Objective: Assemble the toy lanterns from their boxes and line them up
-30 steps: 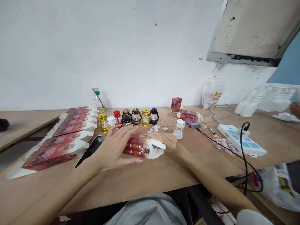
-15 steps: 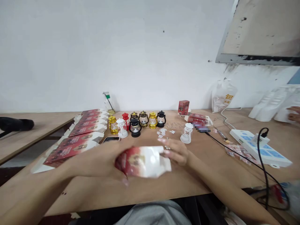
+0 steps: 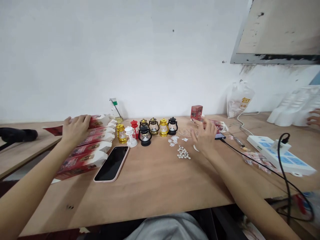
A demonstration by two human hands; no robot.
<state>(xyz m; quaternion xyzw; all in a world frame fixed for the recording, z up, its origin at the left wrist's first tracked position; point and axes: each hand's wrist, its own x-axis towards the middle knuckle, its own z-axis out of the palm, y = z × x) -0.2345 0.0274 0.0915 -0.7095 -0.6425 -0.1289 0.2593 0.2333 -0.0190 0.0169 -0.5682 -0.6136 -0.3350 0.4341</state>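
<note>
My left hand (image 3: pixel 77 128) is closed over a red printed carton (image 3: pixel 98 121) at the far end of a row of similar cartons (image 3: pixel 82 161) with white open flaps. The hand covers the carton's middle. My right hand (image 3: pixel 204 136) is spread, fingers apart, over a white mini lantern on the right. Only a white sliver of its base (image 3: pixel 196 148) shows under the palm, and I cannot make out a grip. Small mini lanterns in gold (image 3: pixel 163 128), black (image 3: pixel 145 136), red (image 3: pixel 134 128) and white (image 3: pixel 131 137) stand upright in a cluster between the hands.
A phone (image 3: pixel 112 164) lies beside the cartons. Small round pieces (image 3: pixel 183 152) and white bits (image 3: pixel 173 140) are scattered centrally. On the right are a red box (image 3: pixel 196 112), a power strip (image 3: pixel 281 156) with black cable, a plastic bag (image 3: pixel 240 100) and another person's hand (image 3: pixel 314 118).
My left hand has carried the carton from the front middle to the far end of the row. My right hand has left the carton's flaps and moved up and right over the white lantern.
</note>
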